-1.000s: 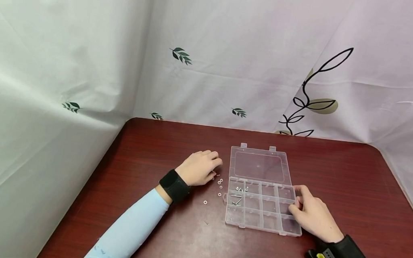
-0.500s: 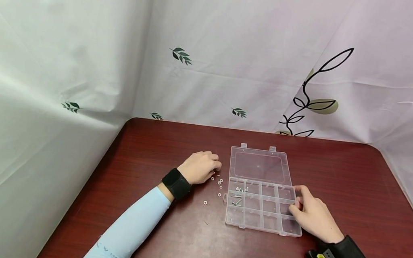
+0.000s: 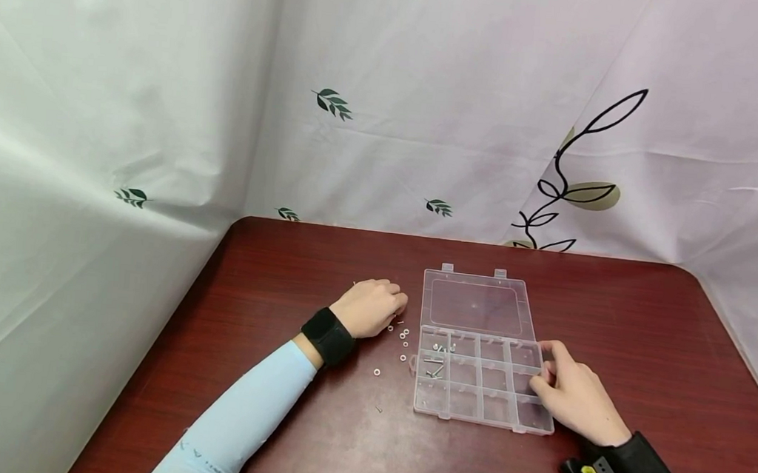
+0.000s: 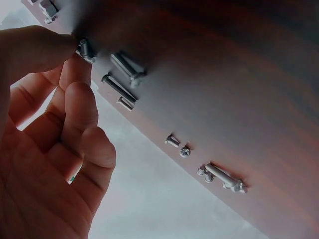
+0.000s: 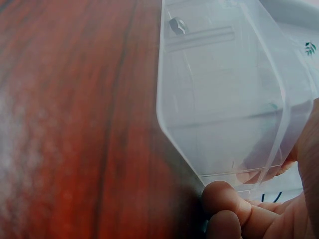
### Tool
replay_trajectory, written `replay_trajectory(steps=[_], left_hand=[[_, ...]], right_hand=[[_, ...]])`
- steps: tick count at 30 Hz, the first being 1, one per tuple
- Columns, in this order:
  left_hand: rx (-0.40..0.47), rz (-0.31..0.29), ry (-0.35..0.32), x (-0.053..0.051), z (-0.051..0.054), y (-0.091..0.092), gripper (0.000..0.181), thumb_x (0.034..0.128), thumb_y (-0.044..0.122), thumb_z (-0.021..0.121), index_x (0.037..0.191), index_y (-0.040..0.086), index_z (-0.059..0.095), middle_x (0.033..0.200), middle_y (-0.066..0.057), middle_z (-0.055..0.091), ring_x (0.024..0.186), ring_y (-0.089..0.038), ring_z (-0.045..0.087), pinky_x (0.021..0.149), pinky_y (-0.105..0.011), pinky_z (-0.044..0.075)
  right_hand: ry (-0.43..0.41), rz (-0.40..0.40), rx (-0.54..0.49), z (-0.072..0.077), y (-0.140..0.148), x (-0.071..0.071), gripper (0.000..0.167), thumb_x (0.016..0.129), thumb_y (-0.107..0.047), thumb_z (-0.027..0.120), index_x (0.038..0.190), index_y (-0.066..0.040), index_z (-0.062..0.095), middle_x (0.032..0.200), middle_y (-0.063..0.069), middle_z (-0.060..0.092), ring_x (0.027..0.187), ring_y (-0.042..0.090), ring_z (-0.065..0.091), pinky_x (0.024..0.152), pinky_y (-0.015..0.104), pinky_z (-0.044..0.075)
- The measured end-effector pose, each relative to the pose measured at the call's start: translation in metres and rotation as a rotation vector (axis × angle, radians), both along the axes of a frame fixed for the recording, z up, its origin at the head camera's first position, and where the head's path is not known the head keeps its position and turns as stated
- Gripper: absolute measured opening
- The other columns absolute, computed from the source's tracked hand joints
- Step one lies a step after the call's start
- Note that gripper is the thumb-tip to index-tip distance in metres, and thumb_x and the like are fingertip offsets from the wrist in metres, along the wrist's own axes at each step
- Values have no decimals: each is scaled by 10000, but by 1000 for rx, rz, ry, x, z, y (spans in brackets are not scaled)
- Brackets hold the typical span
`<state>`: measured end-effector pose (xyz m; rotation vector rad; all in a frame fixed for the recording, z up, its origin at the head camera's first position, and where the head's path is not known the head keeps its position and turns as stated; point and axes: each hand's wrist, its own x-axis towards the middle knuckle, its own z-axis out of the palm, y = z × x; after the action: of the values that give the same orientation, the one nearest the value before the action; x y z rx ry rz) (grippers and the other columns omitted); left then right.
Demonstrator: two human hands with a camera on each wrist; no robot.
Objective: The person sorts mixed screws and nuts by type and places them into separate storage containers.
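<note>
My left hand [image 3: 369,308] is low over the table, left of the clear plastic compartment box [image 3: 480,415]. In the left wrist view, its thumb and index fingertip pinch a small metal screw [image 4: 85,50], partly hidden by the fingers. Close by on the table lie a long dark screw [image 4: 118,88], a blurred thicker screw [image 4: 126,67] and a short screw [image 4: 125,103]. My right hand [image 3: 577,393] grips the box's right side, fingers curled at its wall. The box lies flat with its lid [image 3: 474,303] folded back; several screws [image 3: 436,360] sit in its left compartments.
Several small washers or nuts [image 3: 405,333] are scattered between my left hand and the box. A lone ring [image 3: 377,372] and a thin screw [image 3: 378,409] lie nearer the front. Patterned white cloth [image 3: 388,118] hangs behind the reddish-brown table [image 3: 309,439].
My left hand has shifted very slightly to the right, its fingers drawing in, and a ring beside it shows more fully. My right hand and the box have stayed put.
</note>
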<state>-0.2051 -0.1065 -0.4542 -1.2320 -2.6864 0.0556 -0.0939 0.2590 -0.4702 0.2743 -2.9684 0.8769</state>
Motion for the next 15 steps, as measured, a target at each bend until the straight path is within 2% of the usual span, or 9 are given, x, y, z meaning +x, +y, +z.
replay_trajectory(steps=[7, 11, 15], left_hand=[[33, 1, 18, -3, -2, 0, 119, 925, 95, 592, 836, 174, 601, 797, 34, 566, 774, -172, 585, 695, -279, 487], [75, -38, 35, 0, 5, 2, 92, 896, 86, 598, 850, 164, 588, 799, 35, 552, 775, -180, 581, 703, -280, 481], [84, -96, 92, 10, 14, 8, 59, 881, 94, 609, 880, 150, 593, 810, 28, 562, 766, -186, 583, 704, -284, 487]], right_hand=[[10, 3, 2, -1, 0, 0, 388, 819, -77, 646, 1175, -62, 494, 638, -96, 447, 529, 29, 397, 537, 246, 311], [8, 2, 4, -1, 0, 0, 390, 820, -80, 649, 1176, -59, 492, 650, -90, 451, 532, 28, 401, 542, 246, 316], [-6, 3, 4, 0, 1, 0, 389, 833, -88, 648, 1184, -52, 483, 661, -79, 452, 530, 32, 396, 541, 247, 311]])
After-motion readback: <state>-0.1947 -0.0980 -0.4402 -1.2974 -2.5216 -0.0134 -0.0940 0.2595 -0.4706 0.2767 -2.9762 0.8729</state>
